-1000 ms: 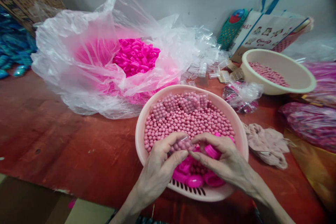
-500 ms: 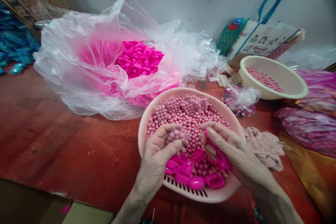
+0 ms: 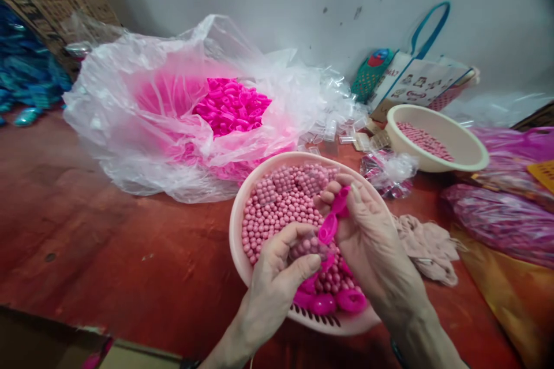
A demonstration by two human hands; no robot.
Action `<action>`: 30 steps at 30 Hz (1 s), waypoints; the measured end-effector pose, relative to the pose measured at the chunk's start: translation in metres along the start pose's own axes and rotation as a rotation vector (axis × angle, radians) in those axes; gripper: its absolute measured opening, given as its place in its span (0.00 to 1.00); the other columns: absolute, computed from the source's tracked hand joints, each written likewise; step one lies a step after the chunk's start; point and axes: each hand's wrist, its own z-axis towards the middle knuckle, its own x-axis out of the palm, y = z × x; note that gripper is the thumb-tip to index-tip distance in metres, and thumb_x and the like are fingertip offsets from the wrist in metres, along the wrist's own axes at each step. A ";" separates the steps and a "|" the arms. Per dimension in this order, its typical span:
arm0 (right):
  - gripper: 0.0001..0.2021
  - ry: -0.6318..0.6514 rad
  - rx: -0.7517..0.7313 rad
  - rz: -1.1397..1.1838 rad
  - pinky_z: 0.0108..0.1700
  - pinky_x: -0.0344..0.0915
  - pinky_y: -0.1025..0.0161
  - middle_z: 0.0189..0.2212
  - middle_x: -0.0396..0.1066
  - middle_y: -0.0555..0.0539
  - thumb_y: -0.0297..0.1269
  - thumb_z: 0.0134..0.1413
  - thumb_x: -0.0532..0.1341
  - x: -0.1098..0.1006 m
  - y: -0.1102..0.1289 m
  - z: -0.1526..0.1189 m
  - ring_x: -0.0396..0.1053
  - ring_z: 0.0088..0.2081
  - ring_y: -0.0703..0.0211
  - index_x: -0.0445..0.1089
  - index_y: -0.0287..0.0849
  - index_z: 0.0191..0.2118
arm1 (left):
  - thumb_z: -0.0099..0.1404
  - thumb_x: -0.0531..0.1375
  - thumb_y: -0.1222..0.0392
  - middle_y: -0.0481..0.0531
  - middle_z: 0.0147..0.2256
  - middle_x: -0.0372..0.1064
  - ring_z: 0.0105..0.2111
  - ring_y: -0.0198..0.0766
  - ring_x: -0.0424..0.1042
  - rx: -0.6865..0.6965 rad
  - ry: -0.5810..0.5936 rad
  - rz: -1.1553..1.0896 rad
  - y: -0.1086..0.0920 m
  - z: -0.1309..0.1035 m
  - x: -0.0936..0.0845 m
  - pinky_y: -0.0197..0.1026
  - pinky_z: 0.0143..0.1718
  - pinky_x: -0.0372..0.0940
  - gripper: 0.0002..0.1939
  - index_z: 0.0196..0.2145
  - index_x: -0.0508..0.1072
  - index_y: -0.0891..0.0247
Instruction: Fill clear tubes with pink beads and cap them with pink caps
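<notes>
My left hand [image 3: 277, 279] is closed on a small clear packet of pink beads [image 3: 305, 247], pinched between thumb and fingers. Close beside it, my right hand [image 3: 374, 236] grips a bright pink plastic piece with two hollow, joined halves [image 3: 329, 227]. Its lower half hangs open near the packet. Both hands are over a pale pink basket [image 3: 236, 236] full of loose pink beads [image 3: 277, 216]. Several bead-filled clear packets [image 3: 283, 180] lie on the beads at the far side. More pink plastic pieces [image 3: 350, 300] rest at the near side, partly hidden by my hands.
A large clear bag [image 3: 99, 104] of pink plastic pieces [image 3: 234, 106] stands behind on the red table [image 3: 130, 242]. A cream bowl [image 3: 471, 150] of beads is at the back right. Pale strings [image 3: 426, 245] lie right of the basket. Blue pieces [image 3: 30, 83] are far left.
My right hand has risen and turned, bringing the pink piece up with its hollow halves showing. My left hand has moved right and down with the bead packet. The view has shifted slightly.
</notes>
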 end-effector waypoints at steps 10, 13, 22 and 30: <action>0.08 0.069 0.085 -0.239 0.33 0.73 0.65 0.33 0.77 0.46 0.41 0.54 0.61 -0.014 0.021 -0.005 0.75 0.28 0.63 0.70 0.42 0.35 | 0.61 0.60 0.63 0.47 0.38 0.70 0.40 0.34 0.67 -0.002 -0.031 -0.032 0.005 -0.002 -0.007 0.35 0.44 0.61 0.11 0.43 0.70 0.58; 0.10 0.091 0.220 -0.233 0.30 0.73 0.66 0.29 0.76 0.47 0.43 0.51 0.63 -0.020 0.020 -0.003 0.73 0.25 0.63 0.72 0.41 0.34 | 0.60 0.61 0.63 0.47 0.38 0.71 0.40 0.34 0.68 0.002 -0.044 -0.075 0.006 -0.002 -0.007 0.34 0.44 0.62 0.12 0.43 0.70 0.58; 0.14 0.106 0.310 -0.397 0.30 0.67 0.74 0.25 0.71 0.52 0.38 0.48 0.66 -0.030 0.013 -0.008 0.66 0.25 0.70 0.73 0.44 0.43 | 0.60 0.61 0.62 0.47 0.36 0.71 0.39 0.32 0.68 0.038 -0.105 -0.118 0.006 -0.002 -0.006 0.33 0.43 0.63 0.11 0.42 0.71 0.60; 0.12 0.169 0.124 -0.846 0.32 0.66 0.71 0.27 0.71 0.52 0.40 0.57 0.59 -0.032 0.022 -0.020 0.69 0.28 0.66 0.68 0.47 0.46 | 0.60 0.61 0.62 0.47 0.38 0.71 0.39 0.33 0.68 0.045 -0.111 -0.053 0.005 -0.002 -0.006 0.34 0.43 0.63 0.11 0.42 0.71 0.58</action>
